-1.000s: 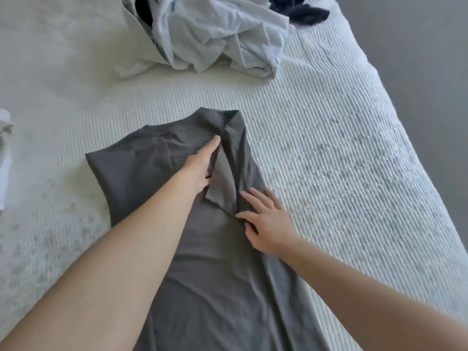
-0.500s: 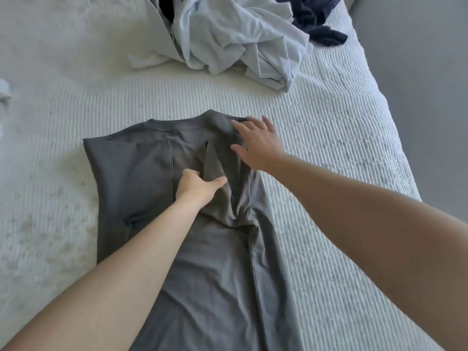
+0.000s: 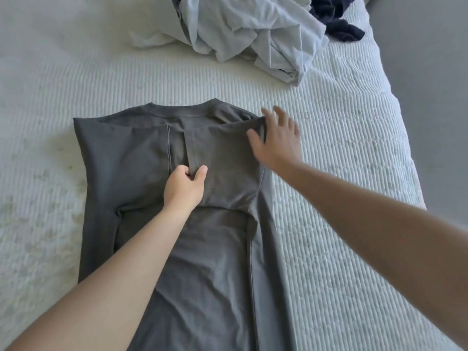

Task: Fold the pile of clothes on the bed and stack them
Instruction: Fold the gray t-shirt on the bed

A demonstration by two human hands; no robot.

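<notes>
Here, one grey shirt (image 3: 141,158), two hands, left hand (image 3: 183,188), right hand (image 3: 277,140).

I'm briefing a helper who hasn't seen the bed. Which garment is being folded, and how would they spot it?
On the white ribbed bed, look near the front, below the crumpled pale blue pile. The grey shirt lies flat there, sleeves folded in, with the left hand pinching it and the right hand at its shoulder. It alone is dark grey and spread flat.
</notes>
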